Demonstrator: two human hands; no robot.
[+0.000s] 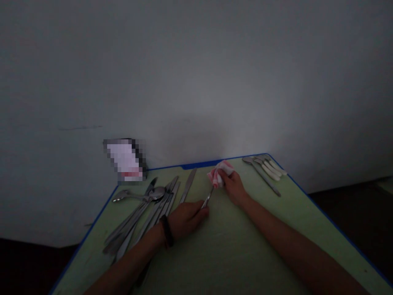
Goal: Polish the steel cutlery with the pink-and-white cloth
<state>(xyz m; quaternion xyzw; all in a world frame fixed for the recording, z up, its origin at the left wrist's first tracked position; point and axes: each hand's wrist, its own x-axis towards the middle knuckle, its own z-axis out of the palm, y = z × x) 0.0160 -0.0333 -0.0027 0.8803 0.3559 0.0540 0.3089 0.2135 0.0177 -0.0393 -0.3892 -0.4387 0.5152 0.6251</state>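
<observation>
My left hand [188, 217], with a dark band at the wrist, is closed on the handle of a metal piece of cutlery [208, 197]. Its far end disappears into a pink and white cloth [225, 167], so I cannot tell its kind. My right hand [235, 186] pinches that cloth around the end. Just left of my left hand lies a table knife [188, 182]. Beside it is a loose pile of knives [158, 209] and other cutlery, with a large spoon [158, 193] on top. My left forearm covers part of the pile.
On the right of the green, blue-edged table [245, 246] lie a long metal spoon [260, 174] and several white-handled pieces of cutlery [272, 169]. A blurred-out phone-like object [124, 159] leans at the back left. A grey wall [196, 82] rises directly behind the table.
</observation>
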